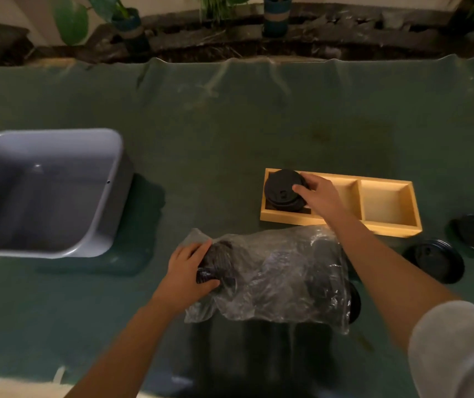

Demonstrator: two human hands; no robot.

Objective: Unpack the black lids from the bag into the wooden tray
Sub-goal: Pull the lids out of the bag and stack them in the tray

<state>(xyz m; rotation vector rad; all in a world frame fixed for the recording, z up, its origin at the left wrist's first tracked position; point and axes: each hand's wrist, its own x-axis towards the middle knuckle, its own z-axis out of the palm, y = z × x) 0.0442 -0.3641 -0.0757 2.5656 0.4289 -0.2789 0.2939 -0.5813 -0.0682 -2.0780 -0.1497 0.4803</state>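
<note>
Right hand point(317, 196) fingers curled around stack of round black plastic lids point(284, 191), stack in left compartment of pale wooden two-compartment tray point(385, 225) on green-covered bench point(230, 124). Left hand point(188, 267) fingers clamped on crumpled clear plastic bag point(273, 274), more lids inside. Two loose black lids point(435, 261) right of bag.

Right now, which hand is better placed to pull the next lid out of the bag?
Left hand: it already grips the plastic bag at the lids inside, while the right hand is on the lid stack in the wooden tray.
</note>
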